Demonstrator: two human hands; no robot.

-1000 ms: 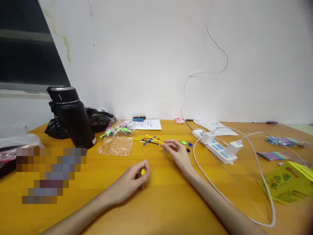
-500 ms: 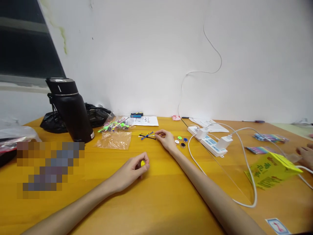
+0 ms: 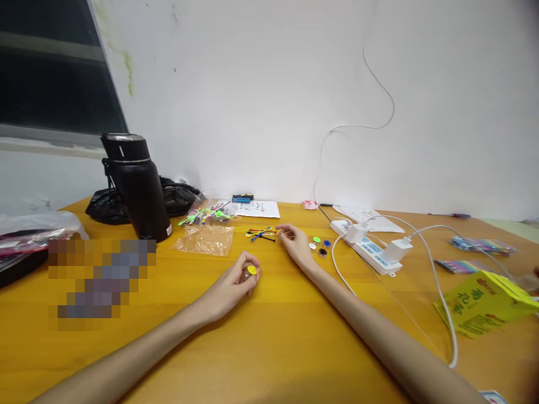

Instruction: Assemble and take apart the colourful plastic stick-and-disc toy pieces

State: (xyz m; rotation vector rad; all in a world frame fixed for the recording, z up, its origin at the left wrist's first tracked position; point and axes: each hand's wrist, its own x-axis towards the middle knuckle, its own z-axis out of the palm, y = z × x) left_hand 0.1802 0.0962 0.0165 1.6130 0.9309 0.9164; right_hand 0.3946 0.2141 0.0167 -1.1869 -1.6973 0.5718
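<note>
My left hand (image 3: 233, 286) rests on the orange table (image 3: 269, 348) with its fingertips pinched on a small yellow disc (image 3: 251, 270). My right hand (image 3: 297, 245) reaches forward, fingers curled, its fingertips at the near end of a small pile of thin coloured sticks (image 3: 260, 233). I cannot see whether it grips a stick. Just right of that hand lie several small round discs (image 3: 320, 246), green, blue, white and black.
A black flask (image 3: 138, 188) stands at the left with a black bag (image 3: 177, 199) behind it. Clear plastic bags (image 3: 205, 238) lie left of the sticks. A white power strip (image 3: 370, 249) with chargers and cables lies right, near a yellow-green packet (image 3: 484, 303).
My left hand has lifted a little and moved forward with the yellow disc. My right hand stays at the sticks. The view has shifted right.
</note>
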